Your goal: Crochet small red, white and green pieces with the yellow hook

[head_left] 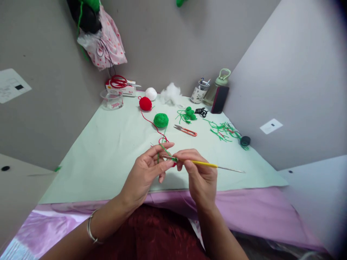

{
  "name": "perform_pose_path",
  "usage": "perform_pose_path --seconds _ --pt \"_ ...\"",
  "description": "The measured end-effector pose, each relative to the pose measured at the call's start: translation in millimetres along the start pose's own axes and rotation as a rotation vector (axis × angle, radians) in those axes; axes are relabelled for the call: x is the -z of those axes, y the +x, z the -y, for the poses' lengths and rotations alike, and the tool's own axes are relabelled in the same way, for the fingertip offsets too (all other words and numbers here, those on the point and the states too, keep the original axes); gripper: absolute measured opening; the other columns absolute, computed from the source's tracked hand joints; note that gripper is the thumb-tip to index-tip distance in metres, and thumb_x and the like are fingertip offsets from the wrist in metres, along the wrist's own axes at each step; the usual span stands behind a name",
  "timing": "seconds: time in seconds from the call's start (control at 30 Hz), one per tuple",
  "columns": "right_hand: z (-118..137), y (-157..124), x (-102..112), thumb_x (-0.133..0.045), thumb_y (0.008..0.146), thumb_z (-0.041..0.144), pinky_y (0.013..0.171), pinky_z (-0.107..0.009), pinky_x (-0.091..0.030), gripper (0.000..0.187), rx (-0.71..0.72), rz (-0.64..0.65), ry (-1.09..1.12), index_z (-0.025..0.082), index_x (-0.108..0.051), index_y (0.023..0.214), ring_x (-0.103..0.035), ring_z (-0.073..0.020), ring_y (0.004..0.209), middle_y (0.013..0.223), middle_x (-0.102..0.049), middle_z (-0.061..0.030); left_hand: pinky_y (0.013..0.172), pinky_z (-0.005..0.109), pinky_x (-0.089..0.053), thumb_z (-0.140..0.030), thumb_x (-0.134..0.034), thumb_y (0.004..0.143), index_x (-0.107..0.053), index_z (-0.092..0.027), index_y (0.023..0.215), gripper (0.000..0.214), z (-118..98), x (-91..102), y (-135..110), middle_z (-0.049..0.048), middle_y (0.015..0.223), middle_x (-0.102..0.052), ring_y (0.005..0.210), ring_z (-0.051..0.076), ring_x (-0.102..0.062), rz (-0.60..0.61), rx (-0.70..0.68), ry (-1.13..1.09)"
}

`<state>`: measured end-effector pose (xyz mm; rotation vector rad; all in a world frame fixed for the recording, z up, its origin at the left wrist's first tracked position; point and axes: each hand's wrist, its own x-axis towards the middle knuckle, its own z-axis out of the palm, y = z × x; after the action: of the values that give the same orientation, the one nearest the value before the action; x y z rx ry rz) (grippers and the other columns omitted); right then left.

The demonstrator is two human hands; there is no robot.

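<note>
My right hand (202,175) is closed round a crochet hook (204,164) with a yellow grip and a metal tip at each end. Between the fingertips of both hands sits a small green and red crochet piece (175,160), partly hidden by the fingers. My left hand (151,164) pinches that piece, its index finger raised with green yarn running over it. The hook's left tip lies at the piece. Beyond the hands is a green yarn ball (161,120), and farther back a red yarn ball (145,103) whose strand trails down toward my left hand.
Orange thread snips (185,130) lie right of the green ball. Behind are green crocheted bits (190,113), a black clip (202,112), white stuffing (171,94) and a white ball (151,94). Yarn scraps (225,130), a bottle (214,92), a pen cup (200,92) and a plastic tub (112,100) stand around.
</note>
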<state>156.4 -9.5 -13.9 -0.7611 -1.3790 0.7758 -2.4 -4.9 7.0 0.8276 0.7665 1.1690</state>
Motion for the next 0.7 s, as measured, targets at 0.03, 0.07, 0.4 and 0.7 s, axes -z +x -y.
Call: perform_pose_path --seconds 0.03,0.07,0.4,0.7 --pt "-0.1 0.0 0.1 -0.064 0.103 0.026 0.064 -0.032 -0.056 0.018 -0.001 0.0 0.021 0.028 -0.082 0.106 -0.068 -0.016 0.075 0.1 -0.078 -0.0055 0.047 0.018 -0.038 -0.028 -0.09 0.079 -0.074 -0.019 0.127 0.051 -0.5 0.1 0.0 -0.0006 0.086 -0.066 0.056 0.005 -0.047 0.009 0.014 -0.01" --pt "-0.5 0.0 0.1 -0.063 0.103 0.026 0.065 -0.032 -0.056 0.019 -0.001 -0.008 0.042 0.028 -0.082 0.106 -0.067 -0.0149 0.073 0.099 -0.077 -0.0049 0.046 0.018 -0.037 -0.028 -0.09 0.079 -0.072 -0.019 0.131 0.055 -1.2 0.2 -0.1 -0.0012 0.085 -0.066 0.054 0.005 -0.046 0.018 0.03 -0.022" --pt "-5.3 -0.7 1.5 -0.064 0.103 0.032 0.066 -0.031 -0.058 0.018 -0.054 -0.054 0.183 0.026 -0.081 0.103 -0.069 -0.0139 0.069 0.094 -0.074 -0.0036 0.039 0.015 -0.025 -0.026 -0.091 0.078 -0.066 -0.018 0.139 0.067 -4.8 -0.7 -0.2 -0.0049 0.081 -0.06 0.045 -0.001 -0.034 0.04 0.099 -0.09" --pt "-0.8 -1.7 0.2 -0.059 0.106 0.028 0.063 -0.029 -0.061 0.021 -0.061 -0.125 0.204 0.024 -0.078 0.099 -0.071 -0.0137 0.07 0.091 -0.072 -0.0025 0.04 0.013 -0.028 -0.027 -0.092 0.077 -0.069 -0.019 0.132 0.06 -2.1 1.6 -0.5 -0.0046 0.085 -0.059 0.047 -0.002 -0.037 0.007 0.059 -0.053"
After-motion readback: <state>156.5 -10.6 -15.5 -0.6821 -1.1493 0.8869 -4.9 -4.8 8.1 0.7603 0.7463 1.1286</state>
